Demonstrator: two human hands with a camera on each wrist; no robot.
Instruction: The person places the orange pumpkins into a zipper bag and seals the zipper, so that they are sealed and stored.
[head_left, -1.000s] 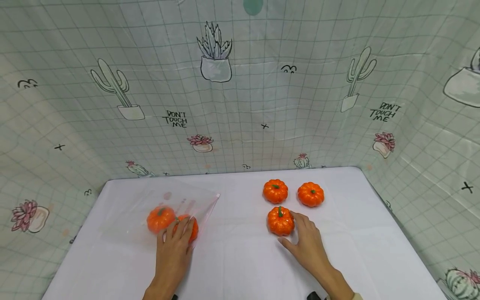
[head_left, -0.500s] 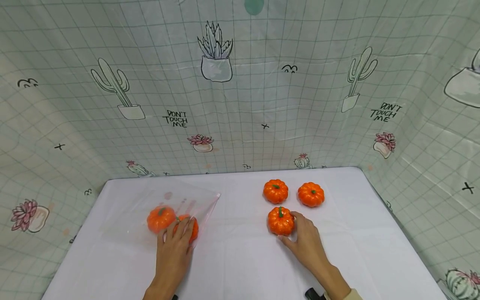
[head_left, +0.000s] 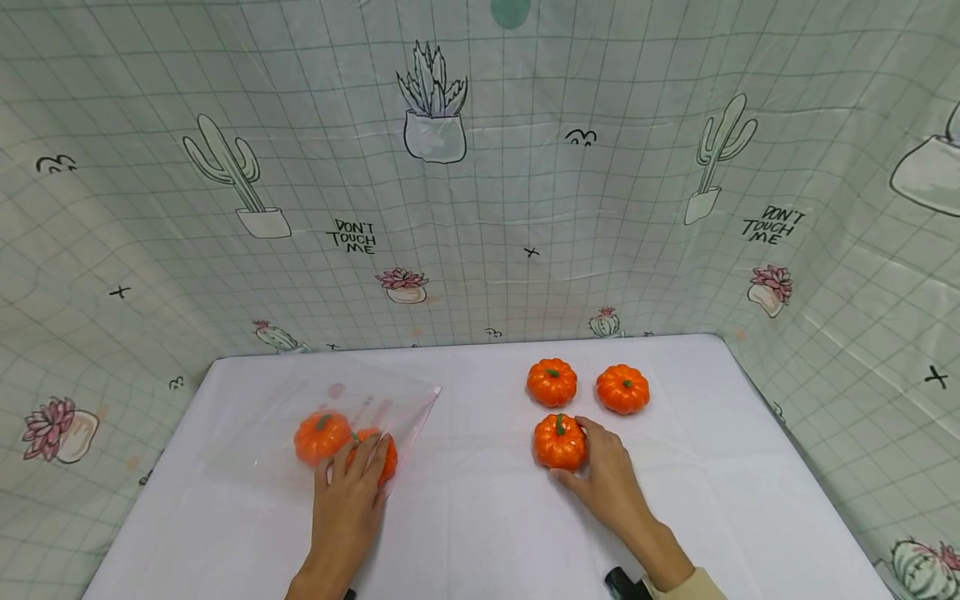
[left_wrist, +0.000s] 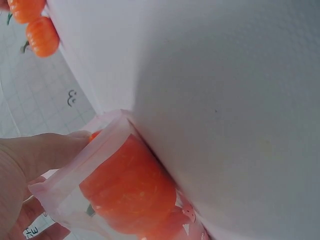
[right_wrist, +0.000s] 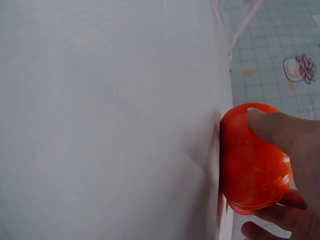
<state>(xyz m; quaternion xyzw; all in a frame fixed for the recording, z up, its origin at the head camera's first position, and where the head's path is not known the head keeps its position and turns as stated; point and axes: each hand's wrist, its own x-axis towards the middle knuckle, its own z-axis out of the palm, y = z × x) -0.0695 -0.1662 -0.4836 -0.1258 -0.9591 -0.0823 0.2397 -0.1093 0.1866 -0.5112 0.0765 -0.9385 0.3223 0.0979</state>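
and here's your right grip (head_left: 611,475), wrapped round the near pumpkin (head_left: 559,442), thumb on one flank, fingers curling in on the other! that pumpkin sits on the right half of the table (head_left: 472,525), looking to be in contact with it. how will it handle? the gloss suggests a smooth shell, so call it light, fairly stiff, maybe a touch slippery; a squeeze across the ribbed sides looks the sound hold, sparing the green stem, which could be the weak spot. behind it waits the back pumpkin (head_left: 552,382), with the far-right pumpkin (head_left: 623,389) just beside that one, neither of them touched.

over to your left grip (head_left: 348,492), fingers lying across the right-hand bagged pumpkin (head_left: 388,460) near the mouth of the clear bag (head_left: 300,393); pinching or merely resting, you can't tell from here. the left-hand bagged pumpkin (head_left: 318,437) lies right alongside, deeper in. that film looks thin and floppy, apt to fold or cling, so the pink-edged mouth seems the place to hold it.

now the surface: white, faintly creased, running back to a pale gridded backdrop (head_left: 480,196) that comes round both sides, printed with potted cacti and "don't touch me", while your beige sleeve (head_left: 688,586) shows at the near edge
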